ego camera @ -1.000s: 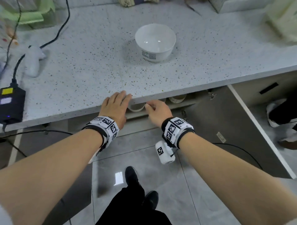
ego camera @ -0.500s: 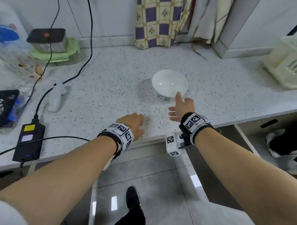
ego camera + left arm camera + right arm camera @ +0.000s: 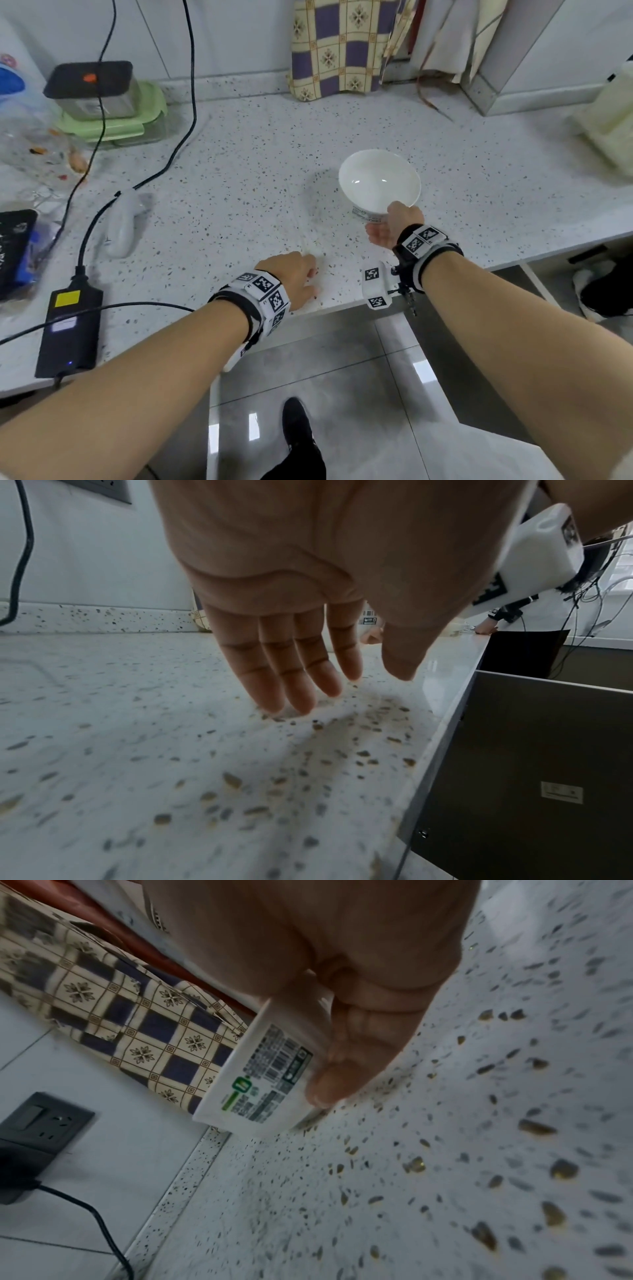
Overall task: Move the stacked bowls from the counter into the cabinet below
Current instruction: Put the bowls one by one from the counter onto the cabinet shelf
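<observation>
A white bowl (image 3: 378, 178) with a printed label stands upright on the speckled counter (image 3: 239, 205), right of centre. My right hand (image 3: 394, 219) is at its near side and grips it. In the right wrist view the fingers (image 3: 342, 1056) curl along the labelled wall of the bowl (image 3: 260, 1074); the thumb is hidden. My left hand (image 3: 301, 277) rests near the counter's front edge, holding nothing. In the left wrist view its straight fingers (image 3: 291, 685) touch the stone. The cabinet door (image 3: 455, 342) below stands open to the right.
A black power adapter (image 3: 68, 329) with cables lies at the front left, and a white handheld device (image 3: 123, 222) lies behind it. Green-lidded containers (image 3: 113, 120) sit at the back left. A checked cloth (image 3: 335, 48) hangs at the back, and a cream rack (image 3: 609, 130) stands far right.
Both hands came up from under the counter's edge. The left one settled on the counter near the front. The right one reached forward and closed on the bowl's near side.
</observation>
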